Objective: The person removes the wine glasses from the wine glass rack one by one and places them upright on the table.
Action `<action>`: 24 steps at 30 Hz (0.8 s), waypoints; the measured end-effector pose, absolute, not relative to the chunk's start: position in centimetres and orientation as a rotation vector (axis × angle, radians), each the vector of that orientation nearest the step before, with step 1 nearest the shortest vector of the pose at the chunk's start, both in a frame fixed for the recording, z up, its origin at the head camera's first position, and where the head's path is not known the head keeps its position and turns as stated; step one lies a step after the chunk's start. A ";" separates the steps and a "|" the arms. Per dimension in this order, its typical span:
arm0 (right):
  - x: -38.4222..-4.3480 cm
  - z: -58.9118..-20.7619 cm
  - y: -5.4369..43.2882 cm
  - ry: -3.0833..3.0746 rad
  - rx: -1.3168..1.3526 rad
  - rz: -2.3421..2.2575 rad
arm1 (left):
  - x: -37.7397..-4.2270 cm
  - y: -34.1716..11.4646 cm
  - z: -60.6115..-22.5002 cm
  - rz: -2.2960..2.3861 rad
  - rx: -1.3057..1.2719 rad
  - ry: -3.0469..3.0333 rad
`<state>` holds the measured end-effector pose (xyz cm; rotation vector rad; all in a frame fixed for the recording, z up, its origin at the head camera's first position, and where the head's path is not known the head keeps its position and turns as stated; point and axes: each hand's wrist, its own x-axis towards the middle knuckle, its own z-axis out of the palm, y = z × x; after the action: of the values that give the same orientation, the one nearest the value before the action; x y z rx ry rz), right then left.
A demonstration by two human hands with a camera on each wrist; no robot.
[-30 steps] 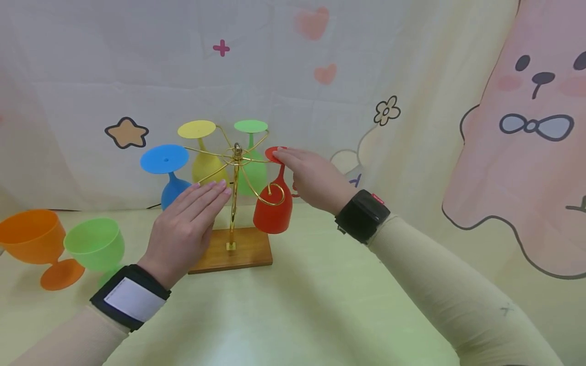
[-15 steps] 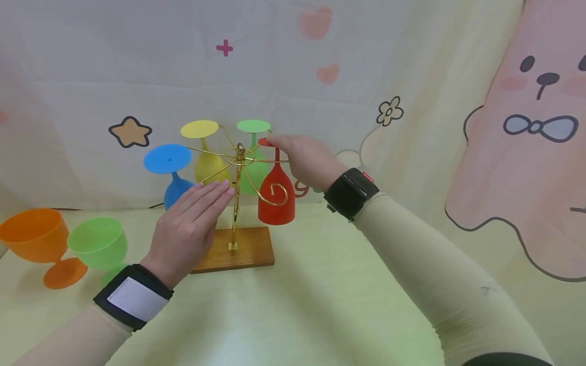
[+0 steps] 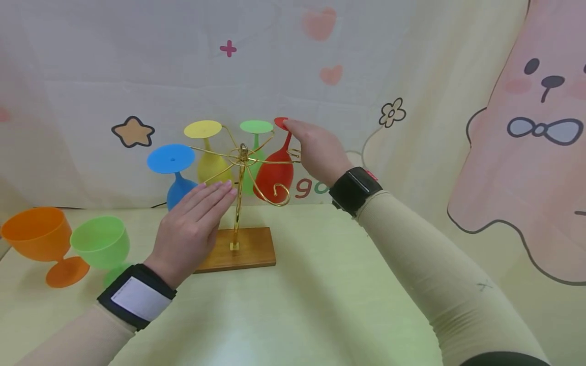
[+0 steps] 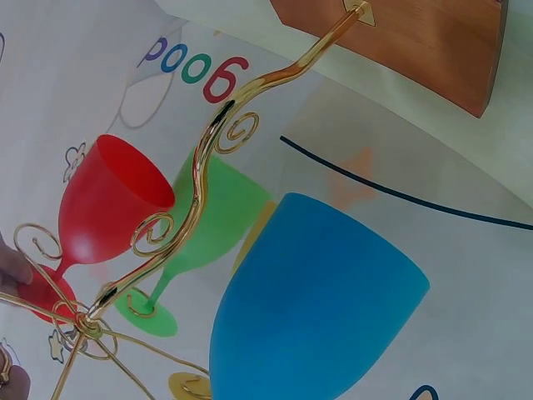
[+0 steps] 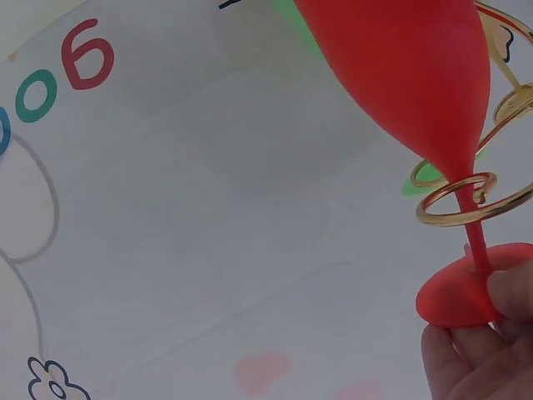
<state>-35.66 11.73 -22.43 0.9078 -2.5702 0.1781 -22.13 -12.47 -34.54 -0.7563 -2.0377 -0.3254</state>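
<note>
My right hand [image 3: 322, 154] pinches the foot of a red plastic goblet [image 3: 274, 175], which hangs upside down and tilted. In the right wrist view its thin stem stands at a spiral end of the gold rack [image 5: 441, 215]; whether it is fully inside the curl I cannot tell. My left hand [image 3: 189, 236] lies over a front-left arm of the rack, fingers extended; a fingertip [image 4: 15, 385] meets a gold curl in the left wrist view. Blue [image 3: 171, 160], yellow [image 3: 206, 147] and green [image 3: 256, 134] goblets hang upside down on the rack.
An orange goblet [image 3: 36, 231] and a light green goblet [image 3: 101, 244] stand upright at the table's left. The rack's wooden base [image 3: 252, 246] sits on the table. One front spiral arm [image 3: 281, 195] carries no goblet. A printed cloth [image 3: 366, 61] hangs behind.
My right hand has raised the red goblet and carried it farther back; its bowl now tilts left, behind the front spiral arm. My left hand stays at the rack.
</note>
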 end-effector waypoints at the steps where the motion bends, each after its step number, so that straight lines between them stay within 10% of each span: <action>1: -35.7 -22.5 11.8 -2.572 0.892 0.182 | -22.1 -12.5 -34.5 -0.324 -0.755 -2.039; 24: -36.9 -28.2 17.2 -2.756 0.540 0.221 | -22.9 -12.4 -34.5 -0.338 -0.752 -1.982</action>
<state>-36.89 17.19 -28.25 0.5402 -2.7564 0.2207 -22.90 -12.36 -34.54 -0.7519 -1.9817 -0.3381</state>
